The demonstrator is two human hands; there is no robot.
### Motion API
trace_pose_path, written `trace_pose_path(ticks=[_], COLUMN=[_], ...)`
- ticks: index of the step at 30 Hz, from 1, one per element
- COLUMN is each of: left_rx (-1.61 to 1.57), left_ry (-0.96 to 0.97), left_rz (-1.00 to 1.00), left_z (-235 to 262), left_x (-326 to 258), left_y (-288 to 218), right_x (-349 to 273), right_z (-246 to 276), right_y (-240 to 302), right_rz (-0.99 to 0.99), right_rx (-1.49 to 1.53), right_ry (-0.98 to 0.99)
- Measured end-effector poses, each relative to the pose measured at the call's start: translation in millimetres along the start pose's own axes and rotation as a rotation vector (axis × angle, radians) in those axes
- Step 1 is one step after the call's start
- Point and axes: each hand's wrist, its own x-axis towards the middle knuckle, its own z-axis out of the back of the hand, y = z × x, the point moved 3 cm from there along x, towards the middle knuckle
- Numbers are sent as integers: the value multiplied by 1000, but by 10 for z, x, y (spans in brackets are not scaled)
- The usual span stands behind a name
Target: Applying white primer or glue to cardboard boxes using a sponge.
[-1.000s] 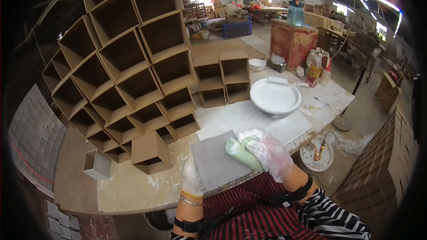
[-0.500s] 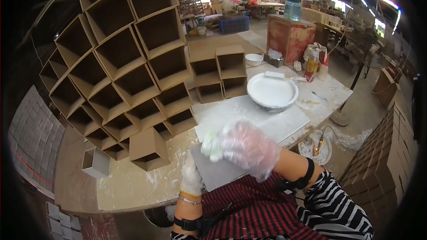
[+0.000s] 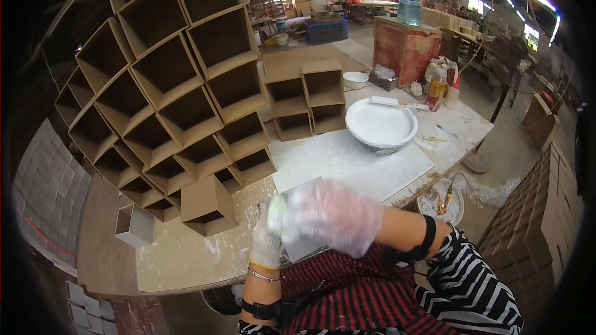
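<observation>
Right hand [image 3: 335, 217], clear-gloved, closed on a pale green sponge [image 3: 277, 214], has swept leftward across the flat grey square panel [image 3: 304, 248]. Left hand [image 3: 266, 245], white-gloved, grips the panel's left edge; wiping continues.

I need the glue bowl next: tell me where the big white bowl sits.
In the head view the big white bowl stands on the worktable, right of centre, beyond the white slab and just right of the small open brown boxes.

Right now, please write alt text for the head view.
The gloved right hand wipes a pale sponge over a grey panel steadied by the gloved left hand, beside stacked brown boxes and a white basin.
</observation>
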Motion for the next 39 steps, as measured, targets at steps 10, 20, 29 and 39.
trace_pose_path(ticks=[10, 20, 29, 39], left_rx=[-245, -349, -639, -503], left_ry=[86, 22, 354, 284], left_rz=[36, 137, 84, 157], left_z=[203, 209, 216, 158], left_x=[260, 153, 197, 319], left_y=[215, -57, 18, -48], right_x=[290, -110, -61, 13], right_z=[280, -138, 135, 329], right_y=[-79, 236, -24, -135], right_rz=[-143, 50, -142, -132], right_rx=[104, 324, 162, 2], right_ry=[-84, 166, 12, -29])
